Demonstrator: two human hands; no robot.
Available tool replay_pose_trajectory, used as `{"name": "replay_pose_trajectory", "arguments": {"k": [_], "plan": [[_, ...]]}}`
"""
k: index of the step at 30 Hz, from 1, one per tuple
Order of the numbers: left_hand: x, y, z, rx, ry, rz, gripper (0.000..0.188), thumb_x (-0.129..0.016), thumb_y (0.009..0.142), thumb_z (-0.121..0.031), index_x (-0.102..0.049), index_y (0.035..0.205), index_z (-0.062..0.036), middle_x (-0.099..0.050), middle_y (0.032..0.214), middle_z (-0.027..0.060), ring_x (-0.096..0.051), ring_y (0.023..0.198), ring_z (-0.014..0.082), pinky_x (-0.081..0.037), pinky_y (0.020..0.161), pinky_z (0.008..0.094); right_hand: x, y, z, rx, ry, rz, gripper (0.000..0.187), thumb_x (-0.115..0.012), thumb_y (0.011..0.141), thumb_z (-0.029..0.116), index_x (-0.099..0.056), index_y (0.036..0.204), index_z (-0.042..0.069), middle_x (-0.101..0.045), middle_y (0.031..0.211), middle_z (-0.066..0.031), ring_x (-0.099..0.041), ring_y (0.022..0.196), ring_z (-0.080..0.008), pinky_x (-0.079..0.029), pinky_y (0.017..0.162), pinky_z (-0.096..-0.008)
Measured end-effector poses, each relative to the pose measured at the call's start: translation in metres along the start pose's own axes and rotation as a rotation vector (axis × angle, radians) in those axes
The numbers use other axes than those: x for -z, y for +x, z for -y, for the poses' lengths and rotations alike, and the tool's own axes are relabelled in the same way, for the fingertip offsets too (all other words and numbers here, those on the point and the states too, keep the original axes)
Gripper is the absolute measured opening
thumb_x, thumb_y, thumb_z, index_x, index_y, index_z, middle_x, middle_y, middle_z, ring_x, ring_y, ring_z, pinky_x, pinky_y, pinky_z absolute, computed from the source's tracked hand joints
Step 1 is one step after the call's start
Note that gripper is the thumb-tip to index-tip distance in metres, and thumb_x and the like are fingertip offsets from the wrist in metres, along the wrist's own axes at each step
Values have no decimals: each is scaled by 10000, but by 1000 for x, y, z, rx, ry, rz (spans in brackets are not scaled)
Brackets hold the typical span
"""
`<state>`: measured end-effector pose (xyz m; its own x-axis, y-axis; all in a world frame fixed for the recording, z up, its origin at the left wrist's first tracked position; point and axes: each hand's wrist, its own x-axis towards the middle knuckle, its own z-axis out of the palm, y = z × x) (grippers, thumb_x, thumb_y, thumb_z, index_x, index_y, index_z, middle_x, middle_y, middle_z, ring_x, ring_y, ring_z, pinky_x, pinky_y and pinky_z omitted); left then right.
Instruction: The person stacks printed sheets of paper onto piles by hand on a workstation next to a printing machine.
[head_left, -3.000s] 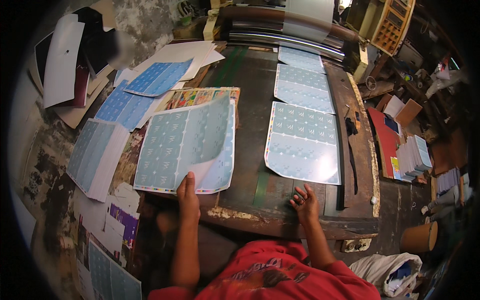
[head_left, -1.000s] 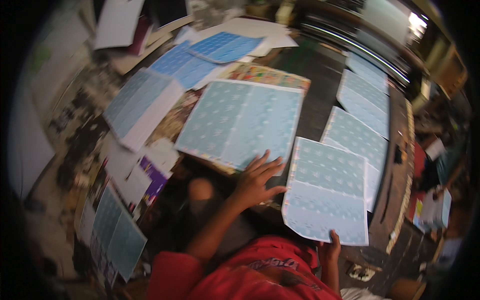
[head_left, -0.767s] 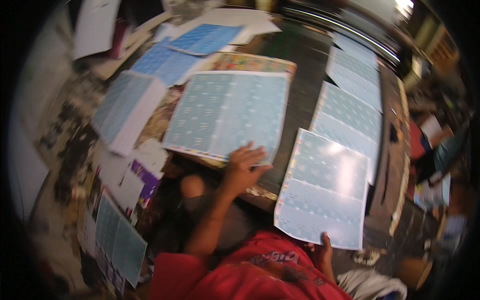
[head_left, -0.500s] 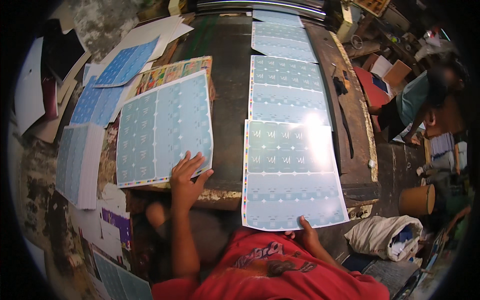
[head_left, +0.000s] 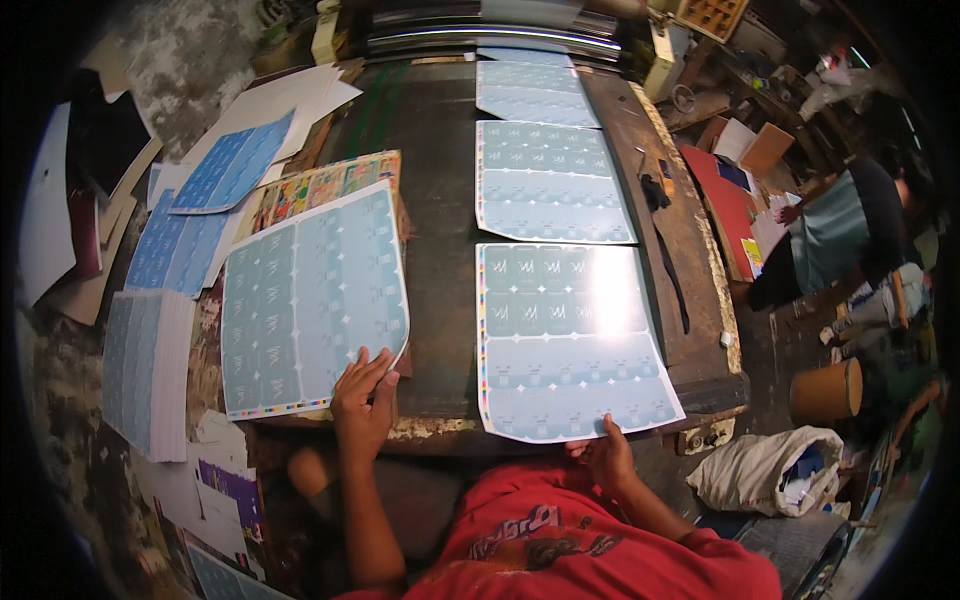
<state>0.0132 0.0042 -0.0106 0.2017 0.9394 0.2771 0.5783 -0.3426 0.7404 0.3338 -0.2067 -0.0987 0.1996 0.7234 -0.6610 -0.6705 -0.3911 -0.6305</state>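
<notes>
My right hand [head_left: 608, 458] grips the near edge of a glossy pale blue-green printed sheet [head_left: 560, 370], thumb on top and fingers beneath. This sheet lies over the near end of a dark flat bed [head_left: 437, 220]. Beyond it, a second printed sheet [head_left: 550, 195] and a third [head_left: 530, 92] lie in line toward metal rollers [head_left: 420, 45]. My left hand [head_left: 362, 405] rests at the near right corner of another printed sheet [head_left: 310, 300], on a pile to the left. Its fingers lie on the paper, the thumb apart; that sheet's right edge curls slightly.
At far left stand a thick stack of printed sheets [head_left: 150, 370] and loose blue sheets [head_left: 235, 165]. A black strap [head_left: 672, 280] lies along the bed's right side. A white sack [head_left: 765, 470] and a brown bin [head_left: 825, 390] stand right. Another person [head_left: 840, 235] bends over there.
The sheet in my right hand has shifted away from my body, and a gap now shows beyond it. My left fingers have drawn closer together. The other person has turned and bent over.
</notes>
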Motion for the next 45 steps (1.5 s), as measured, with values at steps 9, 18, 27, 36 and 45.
{"name": "replay_pose_trajectory", "arguments": {"k": [9, 18, 27, 36, 45], "plan": [[0, -12, 16, 345, -515, -125, 410, -538, 1000, -309, -627, 1222, 24, -661, 1183, 139, -566, 1131, 177, -387, 1023, 320, -36, -6, 3, 110, 88, -237, 650, -446, 964, 520, -398, 1403, 43, -589, 1256, -159, -622, 848, -238, -486, 850, -440], [7, -15, 22, 383, -657, -199, 459, -517, 1007, -350, -618, 1230, 38, -645, 1181, 118, -554, 1130, 190, -389, 1004, 310, -268, 137, 96, 204, -98, 677, 722, -564, 936, 370, -230, 1519, 103, -293, 1541, -159, -365, 1369, -307, -333, 1094, -466], [-6, -2, 16, 94, -39, -120, 262, -561, 969, -219, -689, 1032, 2, -693, 823, 127, -668, 795, 296, -433, 968, 433, -465, 205, 154, 357, -930, 854, 557, -509, 903, 229, -413, 1395, -14, -552, 1315, -215, -568, 1196, -316, -445, 1005, -489], [-14, -2, 12, 88, 154, -162, 220, -603, 938, -205, -721, 923, -20, -721, 907, 145, -691, 856, 290, -426, 981, 431, -423, 227, 113, 1152, -1366, 678, 709, -401, 975, 432, -262, 1454, -74, -235, 1531, -279, -198, 1443, -393, -183, 1182, -402], [0, -6, 2, 50, -8, 20, 236, -622, 936, -255, -723, 1035, -67, -715, 1058, 110, -643, 1108, 218, -362, 1043, 421, -93, 272, 196, 909, -2052, 272, 647, -323, 993, 523, -292, 1508, 132, -231, 1578, -134, -158, 1470, -340, -152, 1173, -528]]}}
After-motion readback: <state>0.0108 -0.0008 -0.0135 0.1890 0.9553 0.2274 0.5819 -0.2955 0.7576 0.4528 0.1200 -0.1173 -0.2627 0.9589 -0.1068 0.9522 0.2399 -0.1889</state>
